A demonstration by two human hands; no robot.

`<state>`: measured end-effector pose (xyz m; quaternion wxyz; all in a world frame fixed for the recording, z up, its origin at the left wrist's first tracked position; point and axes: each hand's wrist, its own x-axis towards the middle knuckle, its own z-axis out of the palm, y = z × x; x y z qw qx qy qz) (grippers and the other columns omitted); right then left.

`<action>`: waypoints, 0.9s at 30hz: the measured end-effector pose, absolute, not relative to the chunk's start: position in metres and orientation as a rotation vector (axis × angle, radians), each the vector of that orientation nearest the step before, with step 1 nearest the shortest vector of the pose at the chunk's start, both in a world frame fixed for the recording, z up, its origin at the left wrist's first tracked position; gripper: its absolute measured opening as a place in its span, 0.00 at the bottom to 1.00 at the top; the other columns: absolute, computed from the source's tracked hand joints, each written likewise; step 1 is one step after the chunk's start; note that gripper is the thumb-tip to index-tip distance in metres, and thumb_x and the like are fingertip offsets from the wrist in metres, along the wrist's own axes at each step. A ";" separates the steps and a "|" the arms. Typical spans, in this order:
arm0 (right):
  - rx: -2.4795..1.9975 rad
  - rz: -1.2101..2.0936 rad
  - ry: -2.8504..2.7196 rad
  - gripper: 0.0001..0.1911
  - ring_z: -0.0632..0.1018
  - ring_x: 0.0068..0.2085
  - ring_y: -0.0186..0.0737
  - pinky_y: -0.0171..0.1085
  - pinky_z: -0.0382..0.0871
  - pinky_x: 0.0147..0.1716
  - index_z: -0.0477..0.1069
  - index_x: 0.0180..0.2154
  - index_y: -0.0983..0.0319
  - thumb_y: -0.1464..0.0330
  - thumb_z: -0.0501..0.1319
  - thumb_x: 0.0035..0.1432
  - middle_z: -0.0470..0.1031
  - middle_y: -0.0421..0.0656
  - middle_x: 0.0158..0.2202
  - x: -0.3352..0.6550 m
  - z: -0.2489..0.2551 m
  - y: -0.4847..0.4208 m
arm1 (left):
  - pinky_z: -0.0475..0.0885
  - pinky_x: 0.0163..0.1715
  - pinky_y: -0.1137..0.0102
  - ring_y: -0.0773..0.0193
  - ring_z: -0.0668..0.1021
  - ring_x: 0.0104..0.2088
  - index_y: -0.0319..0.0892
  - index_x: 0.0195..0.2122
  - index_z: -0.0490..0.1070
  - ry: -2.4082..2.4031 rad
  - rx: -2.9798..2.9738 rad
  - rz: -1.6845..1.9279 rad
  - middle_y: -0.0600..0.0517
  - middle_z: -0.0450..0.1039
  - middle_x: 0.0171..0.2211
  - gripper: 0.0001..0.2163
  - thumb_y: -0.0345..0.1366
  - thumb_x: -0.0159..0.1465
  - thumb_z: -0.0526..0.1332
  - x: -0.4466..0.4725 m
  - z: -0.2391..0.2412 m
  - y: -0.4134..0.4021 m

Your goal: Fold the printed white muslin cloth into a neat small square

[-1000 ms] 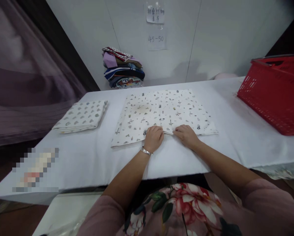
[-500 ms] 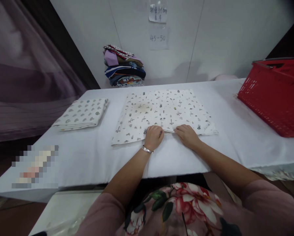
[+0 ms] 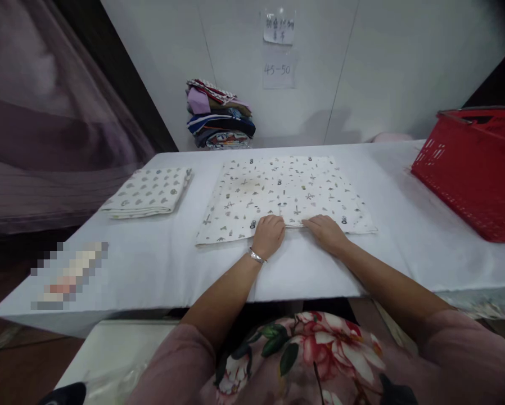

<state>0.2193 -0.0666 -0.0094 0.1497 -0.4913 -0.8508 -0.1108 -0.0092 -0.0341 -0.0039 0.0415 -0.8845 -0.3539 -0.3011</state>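
The white tabletop (image 3: pixel 172 264) carries everything, and the printed cloth (image 3: pixel 286 191) lies spread flat at its middle, its near hem close to the person. Well to the right of the printed cloth stands a red basket (image 3: pixel 472 169), partly cut off by the picture's edge. To the cloth's left, apart from it, rests a smaller folded cloth (image 3: pixel 149 191) with a similar pattern. Behind the printed cloth, against the wall, sits a stack of folded fabrics (image 3: pixel 221 115) in mixed colours. Both hands meet at the middle of the printed cloth's near hem. The left hand (image 3: pixel 269 236) has its fingers clenched on the edge, and the right hand (image 3: pixel 326 233), just beside it, lies flatter with its fingers closed on the same hem. Since a second ago almost nothing has moved: the hands stay at the same spot on the hem, the cloth is still flat, and only the view has drifted slightly. A bracelet (image 3: pixel 256 257) circles the left wrist.
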 end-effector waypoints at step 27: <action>-1.105 -0.277 -2.331 0.12 0.70 0.38 0.43 0.39 0.63 0.38 0.72 0.39 0.63 0.67 0.51 0.63 0.73 0.47 0.36 0.164 -0.025 -0.039 | 0.61 0.41 0.64 0.61 0.70 0.43 0.41 0.40 0.68 -1.356 -2.654 -0.539 0.49 0.70 0.40 0.09 0.33 0.66 0.49 -0.017 -0.004 -0.048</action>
